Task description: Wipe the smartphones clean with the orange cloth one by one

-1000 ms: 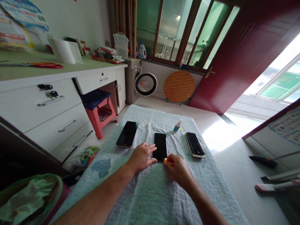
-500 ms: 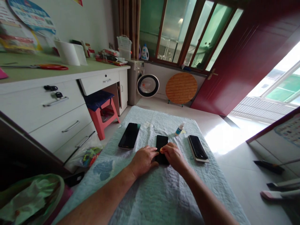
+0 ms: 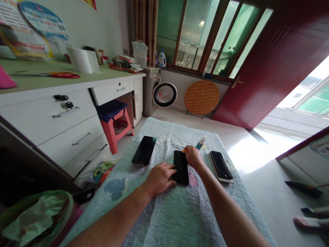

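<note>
A black phone lies on the pale blue quilted cloth between my hands. My left hand rests at its left edge, fingers apart, fingertips touching it. My right hand is at the phone's top right corner, fingers closed on a small orange piece, partly hidden. Just beyond that hand a small spray bottle stands, its lower part covered. A larger black phone lies to the left. At the right, another dark phone lies on a pale flat object.
A red stool with a dark cushion stands beyond the cloth's left edge, by the white drawers. A lined bin is at the lower left. Brushes lie on the floor at the right.
My right hand has moved from the middle of the phone up to its top right corner with the orange piece. My left hand stays at the left edge. The whole view has shifted slightly.
</note>
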The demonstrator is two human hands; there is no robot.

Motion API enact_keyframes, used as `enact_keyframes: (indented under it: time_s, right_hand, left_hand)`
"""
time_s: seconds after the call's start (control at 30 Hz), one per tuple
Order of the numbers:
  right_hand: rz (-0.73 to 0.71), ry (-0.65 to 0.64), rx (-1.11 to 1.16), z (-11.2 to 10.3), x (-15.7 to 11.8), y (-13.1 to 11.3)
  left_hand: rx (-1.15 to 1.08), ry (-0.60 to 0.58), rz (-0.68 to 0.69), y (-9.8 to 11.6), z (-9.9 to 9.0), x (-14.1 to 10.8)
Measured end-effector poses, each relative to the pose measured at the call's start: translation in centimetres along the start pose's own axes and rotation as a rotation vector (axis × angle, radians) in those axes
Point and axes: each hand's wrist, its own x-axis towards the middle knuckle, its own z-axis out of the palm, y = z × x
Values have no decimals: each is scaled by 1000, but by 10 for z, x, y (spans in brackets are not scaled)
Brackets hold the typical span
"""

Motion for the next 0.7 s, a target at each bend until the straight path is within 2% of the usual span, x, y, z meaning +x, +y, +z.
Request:
enact_keyframes:
  time_s: [0.27, 0.47, 0.7]
  right_hand:
    - [-44, -89, -23, -5, 15, -19]
    - [-126, -135, -21, 4, 24, -35]
    - [-166, -149, -8, 5, 24, -32]
  left_hand:
    - [-5, -33, -3, -1, -1, 2]
    - [-5, -45, -7, 0, -4, 2]
    - [-10, -31, -10, 1, -4, 1]
